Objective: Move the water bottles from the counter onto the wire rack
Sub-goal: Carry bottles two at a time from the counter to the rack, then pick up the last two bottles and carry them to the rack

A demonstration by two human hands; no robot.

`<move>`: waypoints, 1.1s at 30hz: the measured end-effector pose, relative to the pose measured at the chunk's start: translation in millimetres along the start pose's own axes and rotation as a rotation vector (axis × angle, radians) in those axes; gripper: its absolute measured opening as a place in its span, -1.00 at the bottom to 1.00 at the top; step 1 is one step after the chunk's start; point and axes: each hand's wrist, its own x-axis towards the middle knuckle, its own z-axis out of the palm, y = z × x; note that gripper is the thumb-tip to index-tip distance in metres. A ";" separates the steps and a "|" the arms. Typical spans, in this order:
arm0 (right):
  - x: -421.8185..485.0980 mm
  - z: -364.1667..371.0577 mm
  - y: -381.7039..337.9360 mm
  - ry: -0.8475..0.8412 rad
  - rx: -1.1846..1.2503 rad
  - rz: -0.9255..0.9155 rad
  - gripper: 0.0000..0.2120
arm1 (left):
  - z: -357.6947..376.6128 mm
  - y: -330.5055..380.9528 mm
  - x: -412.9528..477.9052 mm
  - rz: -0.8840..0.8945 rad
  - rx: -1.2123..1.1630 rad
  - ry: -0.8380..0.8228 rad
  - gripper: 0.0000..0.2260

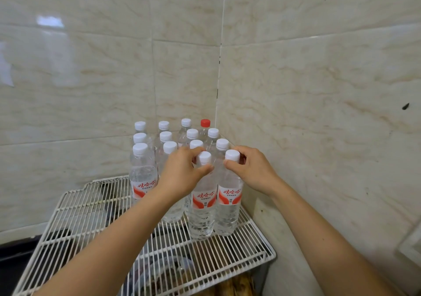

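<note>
Both my hands are up at centre frame, each on a bottle neck. My left hand [182,170] is pinching the neck of the front middle bottle [202,204], thumb and fingers closed just under its white cap. My right hand [252,170] is pinching the neck of the front right bottle [229,206] the same way, fingers wrapped below the cap. Both bottles stand upright on the wire rack [68,222], side by side and touching or nearly so, red and white labels facing me. Behind them, toward the tiled corner [218,67], the other bottles [142,172] stand packed in rows on the rack, all with white caps except one red-capped bottle [205,123] at the back by the corner. The left part of the rack, lower left of frame, carries no bottles. Under the wires at bottom centre I see something brownish, too blurred to tell what. Counter not clearly visible.
</note>
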 end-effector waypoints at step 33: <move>-143.0 344.6 -243.7 -0.376 -0.246 -0.569 -0.56 | -274.5 -179.4 -327.7 -0.607 0.346 0.287 -0.66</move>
